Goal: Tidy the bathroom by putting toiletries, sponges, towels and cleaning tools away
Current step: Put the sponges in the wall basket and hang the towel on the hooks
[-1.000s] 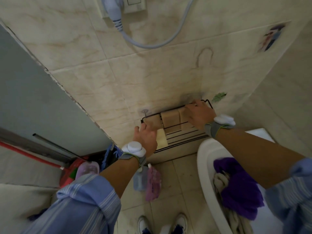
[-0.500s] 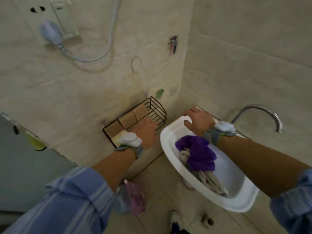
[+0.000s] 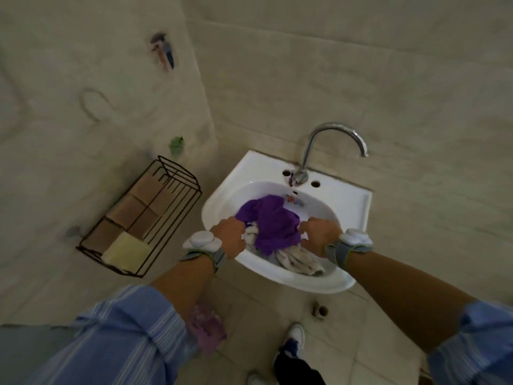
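Both hands are down in the white sink (image 3: 358, 207), one at each side of the heap of cloth lying in the basin. The left hand (image 3: 230, 236) has its grip curled at the left edge of the purple towel (image 3: 273, 223), though I cannot tell whether the fingers are pressed onto it. The right hand (image 3: 319, 234) has its grip bent against the towel's right edge, and again I cannot tell if it pinches. Under the purple one lies a pale towel (image 3: 297, 261), bunched toward the near rim. The chrome tap (image 3: 333, 140) arches above. On the wall to the left hangs a black wire rack (image 3: 177, 195) holding brown sponges (image 3: 138, 204) and a yellowish one (image 3: 126, 250).
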`<state>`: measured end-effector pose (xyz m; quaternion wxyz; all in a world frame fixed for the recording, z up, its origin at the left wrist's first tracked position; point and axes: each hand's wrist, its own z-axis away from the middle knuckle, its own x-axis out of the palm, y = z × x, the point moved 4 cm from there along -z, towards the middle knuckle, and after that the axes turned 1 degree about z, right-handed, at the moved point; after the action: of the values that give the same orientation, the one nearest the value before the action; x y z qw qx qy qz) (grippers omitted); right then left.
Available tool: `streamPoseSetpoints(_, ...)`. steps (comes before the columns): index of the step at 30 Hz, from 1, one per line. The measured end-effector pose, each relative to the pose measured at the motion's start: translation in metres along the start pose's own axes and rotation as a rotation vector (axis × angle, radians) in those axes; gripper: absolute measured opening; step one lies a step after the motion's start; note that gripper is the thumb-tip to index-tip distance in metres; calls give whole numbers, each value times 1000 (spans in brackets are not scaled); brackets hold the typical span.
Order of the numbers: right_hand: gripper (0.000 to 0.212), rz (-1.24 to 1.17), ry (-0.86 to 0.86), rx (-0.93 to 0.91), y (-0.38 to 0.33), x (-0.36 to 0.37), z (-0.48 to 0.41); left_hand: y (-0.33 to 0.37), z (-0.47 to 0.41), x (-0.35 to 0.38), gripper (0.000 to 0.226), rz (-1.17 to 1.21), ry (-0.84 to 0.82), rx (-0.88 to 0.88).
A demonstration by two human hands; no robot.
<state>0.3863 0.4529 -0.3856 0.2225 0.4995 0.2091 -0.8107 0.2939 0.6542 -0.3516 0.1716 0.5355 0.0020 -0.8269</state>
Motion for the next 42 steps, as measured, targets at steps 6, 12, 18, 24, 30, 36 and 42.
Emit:
streamPoseSetpoints(6, 37, -130, 4, -30, -12, 37, -26, 2, -32, 27, 22, 22, -157, -1)
streamPoseSetpoints(12, 53, -36, -252, -100, -20, 69, -70, -12, -60, 52, 26, 76, -258, -72)
streamPoseSetpoints(18, 28, -410, 18, -13, -10, 50, -71, -3, -73, 54, 70, 198, -257, 7)
streamPoseSetpoints(24, 31, -1044, 151, 171, 16, -17, -56, 28, -77, 28, 68, 285, -135, 89)
streamPoseSetpoints(30, 28, -1331, 228, 325, 21, -73, -12, 63, -57, -19, 74, 387, -71, 217)
streamPoseSetpoints(36, 11, -1396, 174, 132, 8, -122, 32, 79, -39, -66, 36, 597, -23, 261)
streamPoseSetpoints(42, 15, -1325, 346, 89, 12, -181, 84, 93, -24, -124, 16, 761, 86, 359)
